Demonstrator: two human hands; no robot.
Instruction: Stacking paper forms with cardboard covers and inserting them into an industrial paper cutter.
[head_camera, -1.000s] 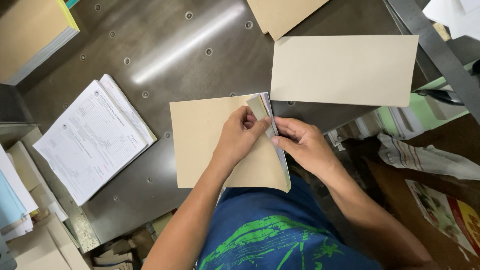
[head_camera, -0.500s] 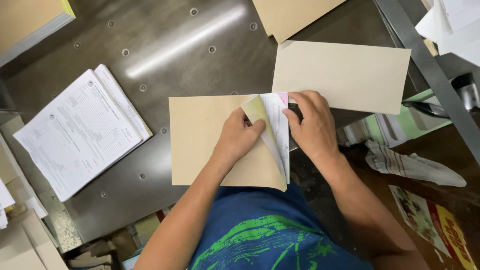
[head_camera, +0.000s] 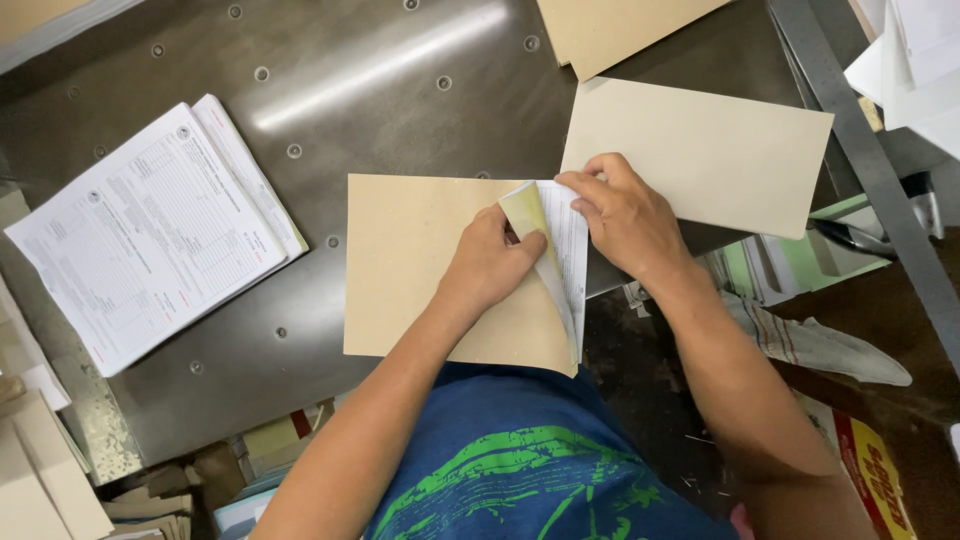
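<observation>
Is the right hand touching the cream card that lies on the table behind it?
Touching. The head view shows the right hand resting across the cream card's near edge while its fingertips lift sheets of the pad.

The head camera is looking straight down, quite near, at the metal table (head_camera: 400, 90) from above.

Matt brown card cover (head_camera: 420, 270), thin printed paper leaves (head_camera: 565, 250) curling at its right edge, dull grey metal table (head_camera: 400, 90) with a smooth sheen, pale matt card sheet (head_camera: 720, 150), printed paper stack (head_camera: 150, 230), crumpled cloth rag (head_camera: 820, 340)
</observation>
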